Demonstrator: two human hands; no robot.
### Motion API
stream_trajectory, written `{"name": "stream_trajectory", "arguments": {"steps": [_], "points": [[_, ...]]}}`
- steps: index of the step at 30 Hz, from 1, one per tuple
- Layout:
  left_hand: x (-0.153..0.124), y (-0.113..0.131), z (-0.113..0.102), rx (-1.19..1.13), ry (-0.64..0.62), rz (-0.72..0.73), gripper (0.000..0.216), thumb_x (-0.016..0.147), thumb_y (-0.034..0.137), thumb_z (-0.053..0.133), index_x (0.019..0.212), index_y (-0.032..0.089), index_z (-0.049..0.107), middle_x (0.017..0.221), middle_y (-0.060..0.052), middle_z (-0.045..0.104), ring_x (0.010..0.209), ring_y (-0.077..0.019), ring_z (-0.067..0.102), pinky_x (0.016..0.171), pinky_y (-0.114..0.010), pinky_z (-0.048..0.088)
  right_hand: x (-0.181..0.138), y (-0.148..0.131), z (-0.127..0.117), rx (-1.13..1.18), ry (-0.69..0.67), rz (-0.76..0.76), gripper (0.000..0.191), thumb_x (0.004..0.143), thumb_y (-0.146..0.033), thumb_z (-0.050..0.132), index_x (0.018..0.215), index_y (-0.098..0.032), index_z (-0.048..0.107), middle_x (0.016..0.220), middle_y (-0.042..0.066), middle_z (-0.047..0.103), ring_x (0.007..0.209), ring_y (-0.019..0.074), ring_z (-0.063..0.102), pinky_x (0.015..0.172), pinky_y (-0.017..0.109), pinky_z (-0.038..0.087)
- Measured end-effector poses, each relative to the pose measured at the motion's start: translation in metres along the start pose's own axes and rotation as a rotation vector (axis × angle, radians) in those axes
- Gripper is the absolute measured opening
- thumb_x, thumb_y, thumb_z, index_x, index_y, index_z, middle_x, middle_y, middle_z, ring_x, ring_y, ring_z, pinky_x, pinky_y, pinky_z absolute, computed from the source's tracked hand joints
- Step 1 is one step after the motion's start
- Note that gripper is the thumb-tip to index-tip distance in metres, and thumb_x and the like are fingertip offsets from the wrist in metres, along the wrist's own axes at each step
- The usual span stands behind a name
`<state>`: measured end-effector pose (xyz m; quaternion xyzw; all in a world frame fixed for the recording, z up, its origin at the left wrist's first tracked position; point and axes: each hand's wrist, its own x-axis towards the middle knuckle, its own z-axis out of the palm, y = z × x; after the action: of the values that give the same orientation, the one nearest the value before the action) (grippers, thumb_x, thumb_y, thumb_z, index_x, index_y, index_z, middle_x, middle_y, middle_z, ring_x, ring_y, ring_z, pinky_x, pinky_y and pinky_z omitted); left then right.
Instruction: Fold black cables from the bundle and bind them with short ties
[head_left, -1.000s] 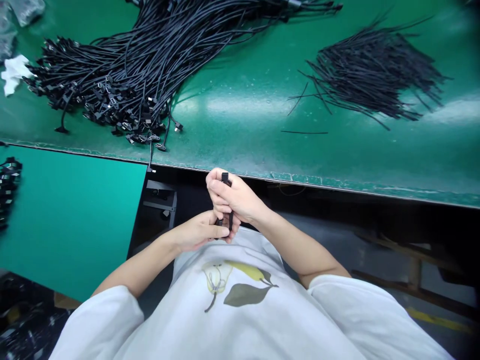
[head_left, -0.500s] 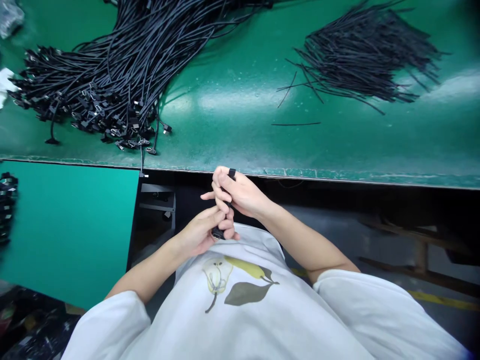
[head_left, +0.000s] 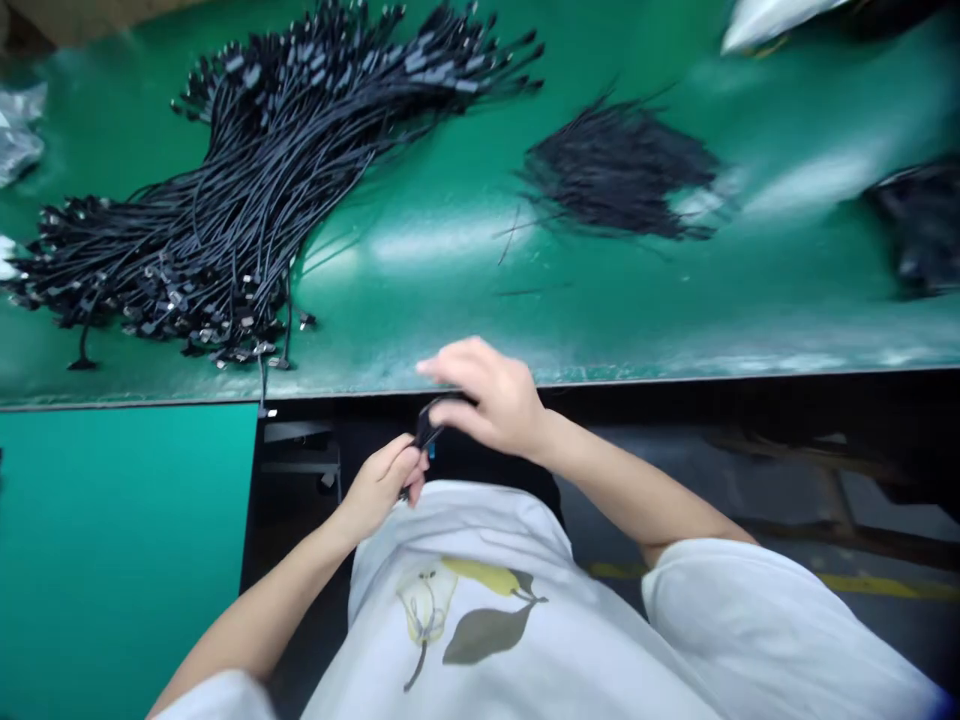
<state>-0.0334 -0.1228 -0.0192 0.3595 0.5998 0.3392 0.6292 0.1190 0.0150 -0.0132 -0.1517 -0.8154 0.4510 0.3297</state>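
My left hand (head_left: 386, 485) is closed in front of my shirt, below the table edge. Out of it rises a folded black cable (head_left: 427, 428), whose lower end shows dark beneath the fingers. My right hand (head_left: 491, 395) is a little higher and to the right, slightly blurred. Its fingers are stretched out and parted from the thumb, with the upper bend of the cable between them. Whether the thumb touches the cable I cannot tell.
A large heap of black cables with connectors (head_left: 262, 180) lies on the green table (head_left: 420, 340). To its right is a pile of thin black ties (head_left: 622, 170). A dark bundle (head_left: 922, 225) lies far right. A lower green board (head_left: 120, 520) stands at left.
My hands have moved apart; the right fingers have spread and lifted off the left hand. More of the black cable shows between them. The view has shifted, showing more of the table's far side.
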Motion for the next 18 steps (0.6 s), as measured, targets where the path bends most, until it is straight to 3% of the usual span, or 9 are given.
{"name": "stream_trajectory", "arguments": {"steps": [2, 5, 7, 10, 14, 18], "points": [[0.001, 0.005, -0.007, 0.113, -0.062, -0.028, 0.036, 0.096, 0.047, 0.04, 0.077, 0.018, 0.051, 0.052, 0.003, 0.049, 0.05, -0.012, 0.048, 0.057, -0.026, 0.039, -0.015, 0.003, -0.009, -0.394, -0.156, -0.336, 0.017, 0.096, -0.032, 0.048, 0.106, -0.024, 0.06, 0.096, 0.003, 0.063, 0.101, 0.0178, 0.058, 0.101, 0.043, 0.042], [0.006, 0.015, -0.009, 0.375, -0.164, 0.016, 0.035, 0.096, 0.043, 0.038, 0.075, 0.019, 0.052, 0.058, 0.001, 0.054, 0.054, -0.0136, 0.048, 0.058, -0.026, 0.037, -0.032, 0.002, -0.011, -0.77, -0.283, -0.613, 0.027, 0.098, -0.016, 0.037, 0.109, -0.017, 0.061, 0.088, 0.003, 0.064, 0.085, 0.0158, 0.057, 0.099, 0.044, 0.041], [0.01, 0.022, -0.007, 0.512, -0.181, 0.077, 0.032, 0.095, 0.041, 0.04, 0.073, 0.02, 0.05, 0.06, 0.001, 0.054, 0.055, -0.0141, 0.047, 0.057, -0.026, 0.034, -0.036, -0.001, -0.012, -0.906, -0.284, -0.608, 0.025, 0.097, -0.015, 0.037, 0.099, -0.013, 0.062, 0.076, 0.002, 0.059, 0.068, 0.0146, 0.051, 0.082, 0.038, 0.044], [0.014, 0.031, -0.005, 0.607, -0.131, 0.117, 0.025, 0.095, 0.038, 0.04, 0.08, 0.022, 0.052, 0.061, 0.002, 0.052, 0.056, -0.0151, 0.046, 0.057, -0.026, 0.033, -0.029, -0.005, -0.019, -0.97, -0.282, -0.519, 0.025, 0.098, -0.018, 0.037, 0.085, -0.014, 0.058, 0.069, 0.001, 0.052, 0.061, 0.0137, 0.045, 0.06, 0.031, 0.034], [0.019, 0.033, -0.005, 0.566, -0.159, 0.028, 0.028, 0.097, 0.041, 0.032, 0.093, 0.022, 0.052, 0.06, 0.004, 0.051, 0.056, -0.0145, 0.046, 0.058, -0.025, 0.036, -0.022, 0.002, -0.026, -0.937, -0.35, -0.508, 0.029, 0.101, -0.026, 0.033, 0.091, -0.012, 0.056, 0.075, 0.002, 0.054, 0.068, 0.0146, 0.05, 0.065, 0.031, 0.034], [0.029, 0.026, -0.003, 0.543, -0.24, -0.015, 0.034, 0.096, 0.046, 0.032, 0.081, 0.021, 0.049, 0.06, 0.003, 0.05, 0.056, -0.0137, 0.046, 0.059, -0.025, 0.035, -0.027, 0.016, -0.015, -0.889, -0.413, -0.492, 0.031, 0.1, -0.027, 0.036, 0.08, -0.015, 0.056, 0.063, -0.002, 0.051, 0.054, 0.0129, 0.045, 0.058, 0.031, 0.033]]}}
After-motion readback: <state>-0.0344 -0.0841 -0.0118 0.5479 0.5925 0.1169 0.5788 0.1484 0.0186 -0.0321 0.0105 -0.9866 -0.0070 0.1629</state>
